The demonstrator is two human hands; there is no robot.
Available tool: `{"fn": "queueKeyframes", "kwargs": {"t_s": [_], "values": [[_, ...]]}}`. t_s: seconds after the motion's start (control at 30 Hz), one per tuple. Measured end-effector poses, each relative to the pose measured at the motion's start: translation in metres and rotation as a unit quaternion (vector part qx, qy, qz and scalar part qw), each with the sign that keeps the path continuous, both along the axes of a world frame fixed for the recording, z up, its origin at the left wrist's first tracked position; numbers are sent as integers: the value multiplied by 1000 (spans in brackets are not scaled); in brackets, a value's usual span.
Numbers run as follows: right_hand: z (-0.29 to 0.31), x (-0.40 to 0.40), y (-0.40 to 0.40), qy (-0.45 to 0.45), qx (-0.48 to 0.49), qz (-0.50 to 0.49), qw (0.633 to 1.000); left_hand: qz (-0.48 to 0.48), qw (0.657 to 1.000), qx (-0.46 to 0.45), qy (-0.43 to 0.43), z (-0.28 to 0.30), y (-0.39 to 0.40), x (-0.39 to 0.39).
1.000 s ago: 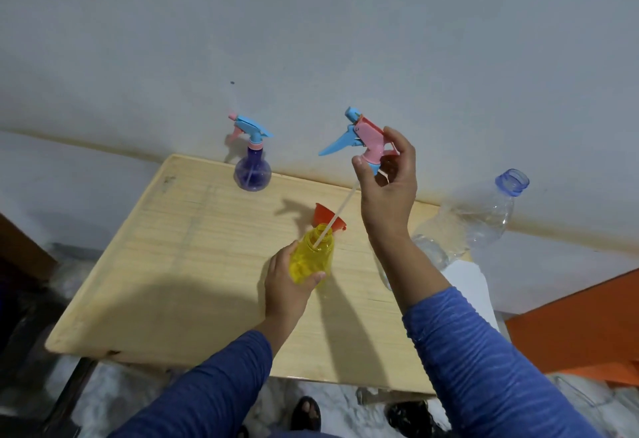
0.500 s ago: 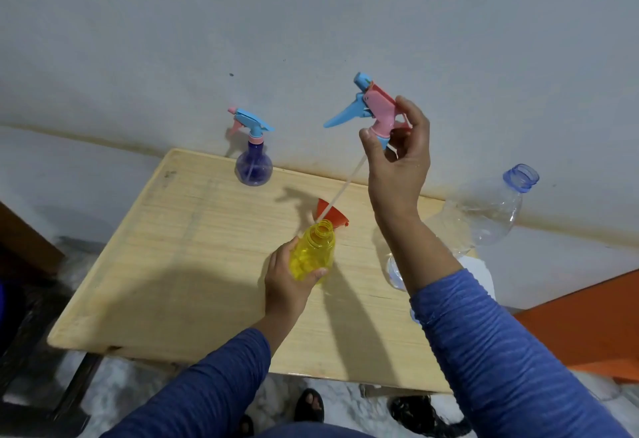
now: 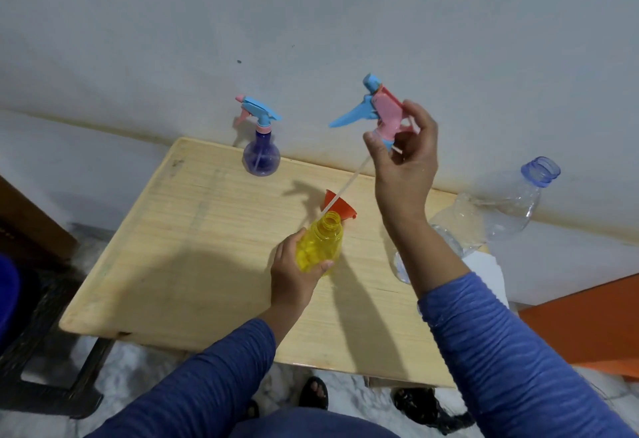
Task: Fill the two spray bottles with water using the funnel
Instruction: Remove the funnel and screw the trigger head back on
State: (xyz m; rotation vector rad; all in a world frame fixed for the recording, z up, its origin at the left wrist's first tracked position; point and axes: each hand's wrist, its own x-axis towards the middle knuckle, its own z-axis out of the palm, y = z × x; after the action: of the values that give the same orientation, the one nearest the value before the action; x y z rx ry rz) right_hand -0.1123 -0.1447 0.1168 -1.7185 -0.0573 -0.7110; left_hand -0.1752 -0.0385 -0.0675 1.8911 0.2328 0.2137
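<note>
My left hand grips the yellow spray bottle, which stands on the wooden table with its neck uncovered. My right hand holds the pink and blue spray head up in the air above and right of that bottle. The head's white dip tube hangs down with its tip just above the bottle's mouth. The orange funnel lies on the table right behind the yellow bottle. The purple spray bottle, with its spray head on, stands at the table's far edge near the wall.
A large clear plastic water bottle with an uncovered blue neck stands at the table's right edge, behind my right forearm. White paper lies beside it. An orange surface lies to the right, dark furniture to the left. A wall runs close behind the table.
My right hand has lifted the spray head up, drawing the dip tube out of the yellow bottle. My left hand kept its hold on the bottle.
</note>
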Motion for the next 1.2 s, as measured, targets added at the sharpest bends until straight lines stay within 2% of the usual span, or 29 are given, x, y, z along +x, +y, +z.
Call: {"fn": "queueKeyframes", "kwargs": {"t_s": [0.13,0.6,0.7,0.93,1.2], "values": [[15,3,-7,-22,-30,5,999,-1,1000,3,-8,-1,0,0],[15,0,-11,-22,-54,14,998,-5,1000,1,-6,-2,0,1],[-4,-3,-7,-1,-54,38,998,-2,1000,1,-7,-2,-1,1],[-83,-28,7,115,-53,90,988,4,1000,5,-4,0,-2,1],[-95,-38,-1,125,-98,159,974,9,1000,10,-4,-3,-3,1]]}}
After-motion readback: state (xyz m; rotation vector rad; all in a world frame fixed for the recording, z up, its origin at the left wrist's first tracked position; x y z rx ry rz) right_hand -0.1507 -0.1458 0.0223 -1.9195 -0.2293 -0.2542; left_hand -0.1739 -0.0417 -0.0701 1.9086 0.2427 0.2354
